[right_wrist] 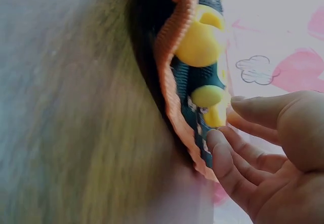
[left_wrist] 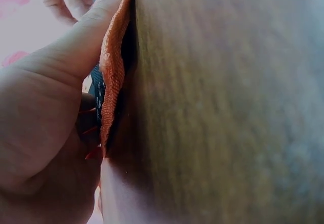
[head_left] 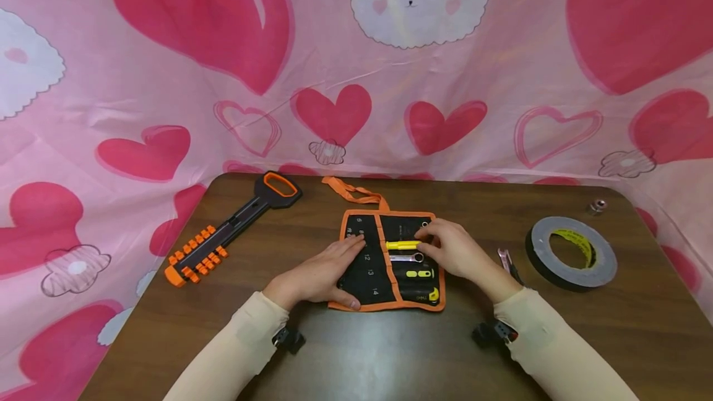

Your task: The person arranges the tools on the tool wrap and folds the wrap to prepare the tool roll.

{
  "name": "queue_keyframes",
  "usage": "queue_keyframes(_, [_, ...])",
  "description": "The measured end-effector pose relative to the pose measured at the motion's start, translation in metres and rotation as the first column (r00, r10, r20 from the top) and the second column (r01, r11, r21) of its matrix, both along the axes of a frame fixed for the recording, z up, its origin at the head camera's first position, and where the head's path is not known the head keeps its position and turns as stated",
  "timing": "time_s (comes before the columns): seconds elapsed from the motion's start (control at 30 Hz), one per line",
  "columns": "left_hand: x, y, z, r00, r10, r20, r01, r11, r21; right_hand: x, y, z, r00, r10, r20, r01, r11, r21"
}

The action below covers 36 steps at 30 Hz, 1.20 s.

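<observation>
An unrolled black tool pouch [head_left: 370, 277] with orange trim lies in the middle of the brown table [head_left: 390, 351]. My left hand [head_left: 334, 268] lies flat on the pouch's left half, fingers straight, pressing it down. In the left wrist view its thumb [left_wrist: 66, 67] rests along the pouch's orange edge [left_wrist: 112, 67]. My right hand [head_left: 431, 243] pinches the end of a yellow-handled tool [head_left: 401, 244] sitting in a pocket. The right wrist view shows those fingertips [right_wrist: 223, 138] at the yellow tool [right_wrist: 216, 116]. A silver wrench [head_left: 406, 257] and two more yellow-tipped tools [head_left: 419, 273] sit in pockets below.
A black and orange socket rail [head_left: 223, 237] lies at the left of the table. A roll of grey tape [head_left: 570, 252] sits at the right, a small metal nut [head_left: 596, 206] behind it, and a small metal tool [head_left: 508, 262] by my right wrist. Pink heart cloth [head_left: 356, 79] hangs behind.
</observation>
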<state>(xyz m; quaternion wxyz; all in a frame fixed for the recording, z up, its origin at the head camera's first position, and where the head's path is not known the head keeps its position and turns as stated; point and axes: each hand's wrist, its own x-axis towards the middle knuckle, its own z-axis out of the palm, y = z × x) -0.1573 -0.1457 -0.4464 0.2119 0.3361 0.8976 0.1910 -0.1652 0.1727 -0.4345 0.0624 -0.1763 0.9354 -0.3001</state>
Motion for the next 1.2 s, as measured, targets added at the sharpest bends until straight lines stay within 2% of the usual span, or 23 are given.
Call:
queue_keyframes(0.43, [0.001, 0.0, 0.0, 1.0, 0.001, 0.001, -0.001, 1.0, 0.0, 0.021, 0.025, 0.012, 0.997, -0.02, -0.079, 0.021, 1.0, 0.001])
queue_keyframes(0.73, [0.0, 0.0, 0.0, 1.0, 0.0, -0.01, 0.0, 1.0, -0.013, 0.03, 0.041, 0.022, 0.997, -0.058, -0.048, 0.059, 0.998, 0.003])
queue_keyframes(1.2, [0.001, -0.001, 0.003, 1.0, -0.012, 0.001, 0.012, 1.0, -0.009, 0.049, 0.067, 0.018, 0.989, -0.134, -0.062, 0.133, 0.991, -0.018])
